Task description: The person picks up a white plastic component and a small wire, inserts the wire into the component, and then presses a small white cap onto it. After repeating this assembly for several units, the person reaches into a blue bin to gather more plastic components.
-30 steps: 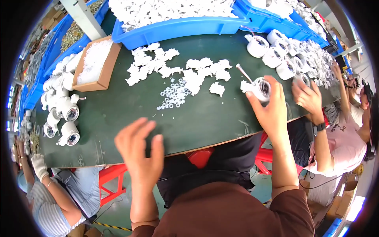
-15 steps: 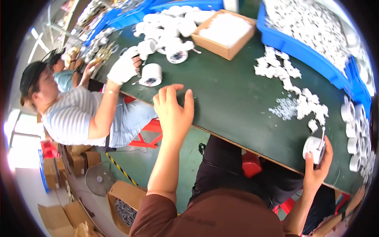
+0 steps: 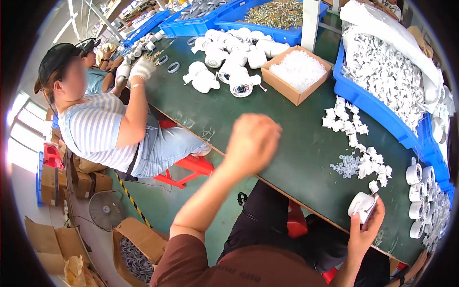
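At the right front of the table, my right hand [image 3: 366, 232] grips a white round plastic housing [image 3: 359, 204], thumb on the near side and fingers behind. My left hand [image 3: 253, 143] is above the middle of the green tabletop, its fingers curled and smeared by motion. Whether anything is inside it cannot be made out. Beyond my right hand lie small white plastic brackets [image 3: 367, 167] in a winding strip, beside a patch of small translucent rings [image 3: 345, 167]. White rings [image 3: 415, 193] stand stacked along the right.
A cardboard box [image 3: 295, 95] of small white pieces stands at the back, beside finished-looking white lamp-like units [image 3: 203, 79]. Blue bins [image 3: 377, 107] border the far side. On the left, a co-worker [image 3: 103, 117] wears a white glove [image 3: 142, 70]. A red stool [image 3: 189, 167] is below.
My left hand has swung right across the table, its fingers now curled. The co-worker's gloved hand has drawn back, and the white unit near it has left its spot. My view has shifted.
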`<action>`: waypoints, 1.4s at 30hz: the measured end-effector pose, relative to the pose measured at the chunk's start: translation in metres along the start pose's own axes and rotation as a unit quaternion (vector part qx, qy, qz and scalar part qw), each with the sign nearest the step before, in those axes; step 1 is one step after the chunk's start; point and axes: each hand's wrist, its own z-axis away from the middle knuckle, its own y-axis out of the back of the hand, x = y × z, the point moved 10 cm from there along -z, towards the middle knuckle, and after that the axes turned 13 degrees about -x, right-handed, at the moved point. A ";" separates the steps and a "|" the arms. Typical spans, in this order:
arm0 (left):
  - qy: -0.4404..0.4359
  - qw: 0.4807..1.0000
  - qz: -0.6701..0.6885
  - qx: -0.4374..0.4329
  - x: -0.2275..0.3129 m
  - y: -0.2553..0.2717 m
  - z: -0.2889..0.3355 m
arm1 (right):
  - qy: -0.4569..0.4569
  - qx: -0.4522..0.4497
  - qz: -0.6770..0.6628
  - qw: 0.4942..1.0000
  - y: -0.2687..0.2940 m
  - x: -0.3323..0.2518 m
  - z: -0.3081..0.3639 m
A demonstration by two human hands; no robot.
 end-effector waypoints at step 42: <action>-0.061 0.943 0.296 -0.137 0.153 -0.070 0.000 | -0.005 -0.118 -0.269 0.956 -0.068 -0.025 -0.013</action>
